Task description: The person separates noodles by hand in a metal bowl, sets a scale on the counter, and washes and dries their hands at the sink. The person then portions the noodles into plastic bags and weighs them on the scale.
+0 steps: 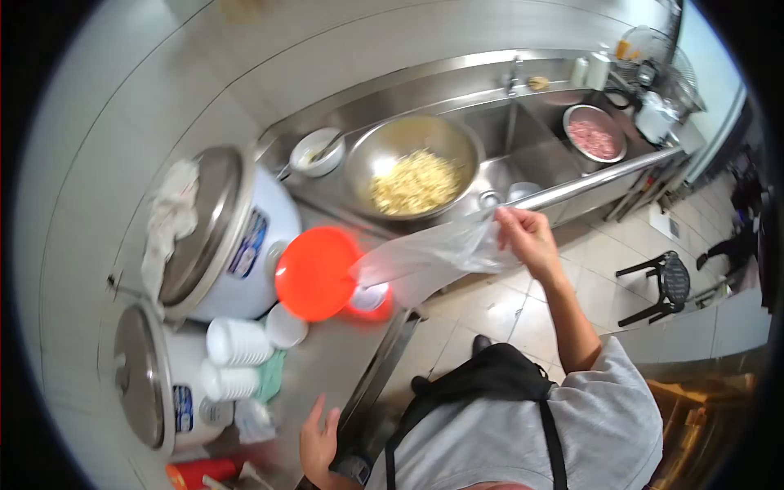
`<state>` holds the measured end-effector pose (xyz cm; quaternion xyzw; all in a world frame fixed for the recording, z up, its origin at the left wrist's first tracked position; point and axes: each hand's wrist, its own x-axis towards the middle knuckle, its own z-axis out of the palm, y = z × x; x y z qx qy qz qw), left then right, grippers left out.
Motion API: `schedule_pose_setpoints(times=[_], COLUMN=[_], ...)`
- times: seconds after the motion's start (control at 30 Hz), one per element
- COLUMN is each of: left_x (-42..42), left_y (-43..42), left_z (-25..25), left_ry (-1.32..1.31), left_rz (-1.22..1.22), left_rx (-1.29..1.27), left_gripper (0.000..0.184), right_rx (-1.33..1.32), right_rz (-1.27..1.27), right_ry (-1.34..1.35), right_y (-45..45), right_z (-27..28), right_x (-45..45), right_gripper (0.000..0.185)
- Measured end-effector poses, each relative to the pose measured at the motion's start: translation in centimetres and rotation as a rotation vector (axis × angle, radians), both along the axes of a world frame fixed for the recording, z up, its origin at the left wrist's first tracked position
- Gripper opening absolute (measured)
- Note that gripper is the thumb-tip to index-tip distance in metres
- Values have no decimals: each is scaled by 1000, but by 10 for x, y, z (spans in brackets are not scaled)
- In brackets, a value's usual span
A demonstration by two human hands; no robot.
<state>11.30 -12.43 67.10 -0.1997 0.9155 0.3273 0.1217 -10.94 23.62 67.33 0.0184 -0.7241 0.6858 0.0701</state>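
Observation:
A clear plastic bag [441, 257] hangs from my right hand [527, 241], pinched at its end and stretched out to the left. Its other end reaches the bright orange round lid or plate [317, 273], and I cannot tell if they are joined or only overlap. Partly under that end stands an orange and white tub [371, 300]. My left hand [318, 441] is low over the steel counter [327, 371], fingers spread with nothing in them. Beyond the bag, a large steel bowl [415, 167] holds chopped pale yellow food [416, 184].
Two big lidded cookers [265, 245] [167, 384] stand left, beside stacked white bowls [237, 343]. A white bowl with a spoon [317, 153] is behind. The sink [535, 135] has a bowl of raw meat [594, 135] at its right. A black stool [665, 286] stands on the floor.

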Motion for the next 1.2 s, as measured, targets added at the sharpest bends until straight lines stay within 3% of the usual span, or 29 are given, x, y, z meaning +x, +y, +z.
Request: schedule_pose_setpoints(times=[0.03, 0.1, 0.17, 0.23, 0.37, 0.57, 0.67, 0.7, 0.73, 0.8, 0.83, 0.87, 0.9, 0.93, 1.03, 1.07, 1.17, 1.2], left_x=[-26, -96, -152, -198, -247, -288, -330, -342, -354, -372, -382, -394, -405, -405, -424, -426, -430, -438], left_y=[25, 95, 172, 220, 268, 337, 355, 360, 367, 380, 383, 387, 391, 395, 396, 396, 398, 398], left_z=[5, -3, -6, -33, -67, -78, -99, -96, -89, -71, -69, -65, -62, -48, -48, -43, -20, -23], left_ry=[139, 365, 459, 475, 399, 575, 387, 202, 13, -247, -251, -251, -251, -168, -185, -274, -321, -273], left_rz=[-83, -26, -129, -352, -495, -353, -621, -616, -604, -595, -689, -783, -876, -950, -934, -814, -685, -790], left_rx=[161, 663, 823, 938, 887, 832, 1039, 1170, 1289, 1463, 1407, 1351, 1292, 1094, 1231, 1440, 1633, 1552], left_gripper=[39, 26, 18, 21, 18, 15, 14, 14, 14, 13, 11, 10, 9, 6, 7, 12, 15, 22], right_rx=[53, 52, -38, 2, -44, -899, -982, -970, -908, -341, -56, 306, 473, 465, 355, 306, 549, 586], right_rz=[11, 25, 31, 50, 59, -38, -138, -177, -164, -159, -154, -262, -429, -549, -744, -778, -797, -803], right_ry=[99, 136, 129, 102, -221, -215, -101, -52, 82, 113, 118, -62, -73, -46, 5, 17, 167, 147], right_y=[12, 21, 16, 21, 70, 126, 148, 156, 164, 177, 180, 178, 173, 173, 167, 165, 157, 156], right_z=[-8, -11, -23, -35, -33, -54, -36, -30, -30, -23, -17, -9, -24, -40, -52, -52, -47, -44], right_x=[-6, -3, 7, 15, 20, 3, -6, -9, -12, -14, -18, -23, -34, -48, -83, -95, -124, -130], right_gripper=[28, 33, 25, 21, 27, 26, 13, 11, 4, 3, 5, 11, 13, 12, 15, 18, 30, 35])
